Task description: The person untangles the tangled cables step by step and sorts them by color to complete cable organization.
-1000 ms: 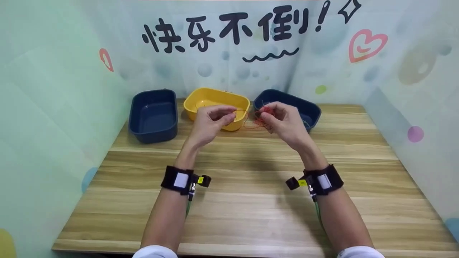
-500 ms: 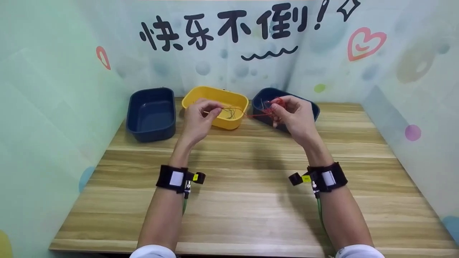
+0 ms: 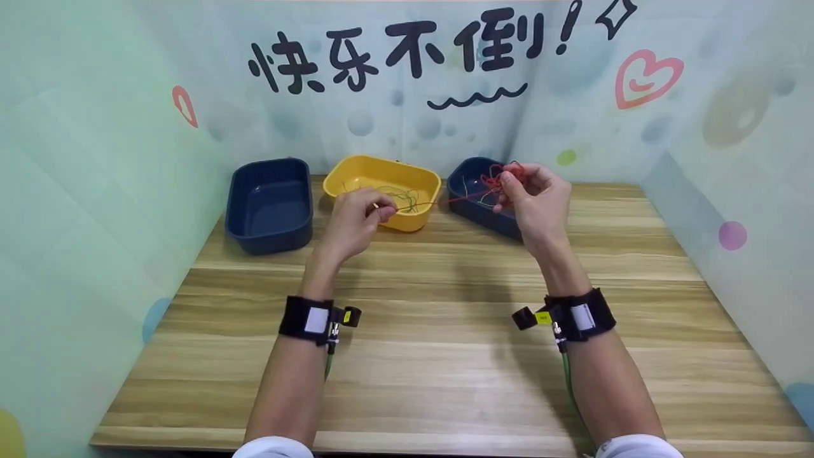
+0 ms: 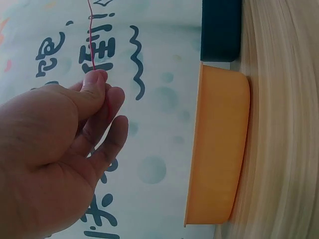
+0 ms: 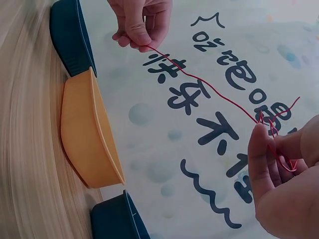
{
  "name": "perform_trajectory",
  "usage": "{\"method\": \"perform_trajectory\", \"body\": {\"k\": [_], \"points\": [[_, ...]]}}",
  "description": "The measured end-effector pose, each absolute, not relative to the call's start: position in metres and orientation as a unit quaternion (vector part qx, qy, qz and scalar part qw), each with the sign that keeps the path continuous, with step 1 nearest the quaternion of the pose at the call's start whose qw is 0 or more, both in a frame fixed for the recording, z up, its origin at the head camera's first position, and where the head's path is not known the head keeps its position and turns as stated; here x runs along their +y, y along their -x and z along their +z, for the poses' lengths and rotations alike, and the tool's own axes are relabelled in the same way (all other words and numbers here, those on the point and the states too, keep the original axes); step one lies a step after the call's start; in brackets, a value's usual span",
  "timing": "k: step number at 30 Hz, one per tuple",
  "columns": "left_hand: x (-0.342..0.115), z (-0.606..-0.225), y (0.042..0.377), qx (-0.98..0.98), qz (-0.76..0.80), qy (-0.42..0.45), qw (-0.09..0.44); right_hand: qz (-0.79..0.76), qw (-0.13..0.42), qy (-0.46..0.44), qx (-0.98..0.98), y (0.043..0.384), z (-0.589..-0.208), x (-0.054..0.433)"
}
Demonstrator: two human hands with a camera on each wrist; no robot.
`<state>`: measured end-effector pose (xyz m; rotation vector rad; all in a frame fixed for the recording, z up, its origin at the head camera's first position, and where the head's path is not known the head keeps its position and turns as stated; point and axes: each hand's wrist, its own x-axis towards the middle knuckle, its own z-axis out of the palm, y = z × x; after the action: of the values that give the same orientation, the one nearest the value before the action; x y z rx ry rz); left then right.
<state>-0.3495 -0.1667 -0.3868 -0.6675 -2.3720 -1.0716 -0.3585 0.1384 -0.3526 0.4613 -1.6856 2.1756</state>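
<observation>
A tangled red string (image 3: pixel 493 180) is bunched in my right hand (image 3: pixel 544 200), pinched between thumb and fingers above the right blue bin (image 3: pixel 474 170). One strand runs from the bunch to my left hand (image 3: pixel 353 222), where thumb and forefinger pinch its end. In the right wrist view that red strand (image 5: pixel 212 88) stretches fairly straight between both hands, with loops hanging about the right fingers. My left hand is in front of the yellow bin (image 3: pixel 425 219), which holds several thin green and dark strings (image 3: pixel 407 198).
Another blue bin (image 3: pixel 270 238) stands at the left of the row. Beneath everything is a wood-grain table (image 3: pixel 420 356). A printed cloth backdrop (image 3: pixel 381 127) rises behind the bins. Pale strands (image 3: pixel 486 198) show in the right blue bin.
My hands have drawn apart, the right one moving right and up with the red bunch, the left one moving slightly left. The strand between them has gone from slack loops to nearly straight.
</observation>
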Motion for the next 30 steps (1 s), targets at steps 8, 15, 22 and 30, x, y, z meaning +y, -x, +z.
{"method": "perform_trajectory", "body": {"k": [8, 15, 22, 30], "points": [[-0.168, -0.388, 0.349, -0.857, -0.397, 0.245, 0.22, 0.773, 0.202, -0.135, -0.587, 0.36, -0.353, 0.139], [-0.168, -0.386, 0.346, -0.847, -0.439, 0.242, 0.178, 0.772, 0.223, -0.103, -0.586, 0.361, -0.354, 0.14], [-0.172, -0.384, 0.346, -0.851, -0.434, 0.2, 0.219, 0.709, 0.204, -0.133, -0.661, 0.362, -0.356, 0.148], [-0.178, -0.385, 0.347, -0.858, -0.409, 0.154, 0.27, 0.676, 0.192, -0.146, -0.697, 0.365, -0.354, 0.153]]}}
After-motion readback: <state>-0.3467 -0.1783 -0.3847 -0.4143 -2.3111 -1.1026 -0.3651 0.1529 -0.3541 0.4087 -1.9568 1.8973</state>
